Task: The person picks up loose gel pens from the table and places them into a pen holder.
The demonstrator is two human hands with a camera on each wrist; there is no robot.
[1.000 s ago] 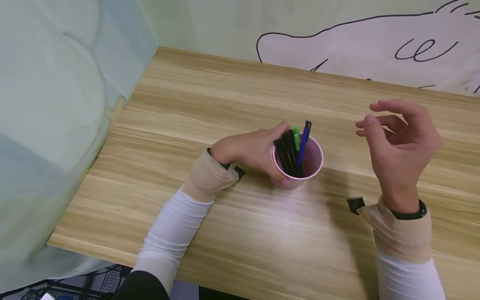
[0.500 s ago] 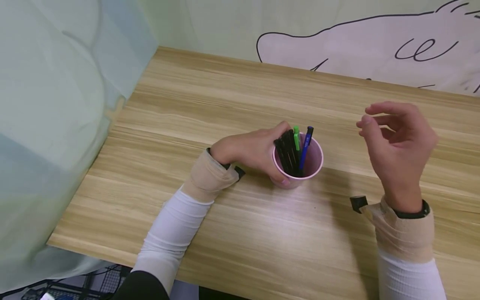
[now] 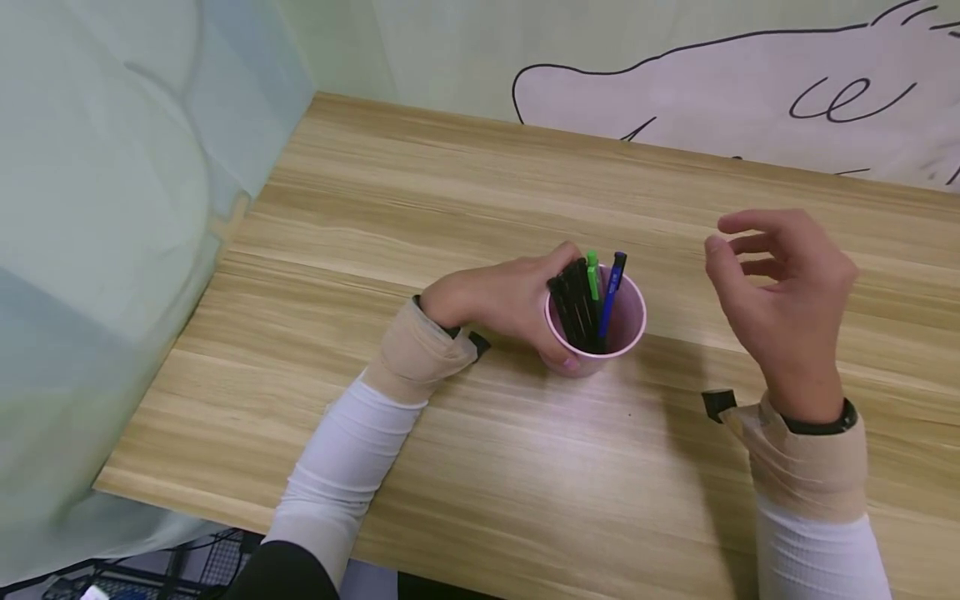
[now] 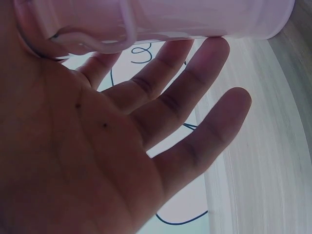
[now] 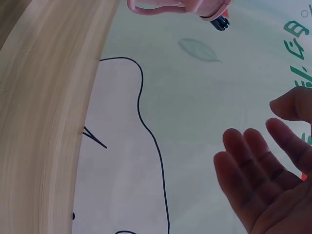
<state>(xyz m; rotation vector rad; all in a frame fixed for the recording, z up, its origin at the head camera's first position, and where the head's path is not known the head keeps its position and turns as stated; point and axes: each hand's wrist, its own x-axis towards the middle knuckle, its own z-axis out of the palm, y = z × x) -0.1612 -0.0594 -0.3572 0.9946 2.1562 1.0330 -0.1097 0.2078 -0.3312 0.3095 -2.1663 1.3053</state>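
Note:
In the head view, my left hand (image 3: 510,304) grips a pink cup (image 3: 636,321) from its left side, thumb on the near side. Several black pens (image 3: 576,304), a green pen (image 3: 593,275) and a blue pen (image 3: 612,292) stand tilted in it. The left wrist view shows the cup (image 4: 195,19) close up, with a loop-shaped handle (image 4: 129,24) and fingers along its wall. To the right of the cup and apart from it, my right hand (image 3: 791,292) hovers above the table, fingers loosely bent and holding nothing. The right wrist view also shows those empty fingers (image 5: 248,170).
The cup stands on a wood-grain table (image 3: 375,192). A wall (image 3: 442,50) with a line drawing borders its back edge, and pale fabric (image 3: 112,250) hangs along the left. Black mesh gear (image 3: 172,575) and cables lie below the front left edge.
My right hand has drifted left and slightly toward me. Between the first frame and the second, the blue pen sank a little and shifted right in the cup. The left hand stayed put.

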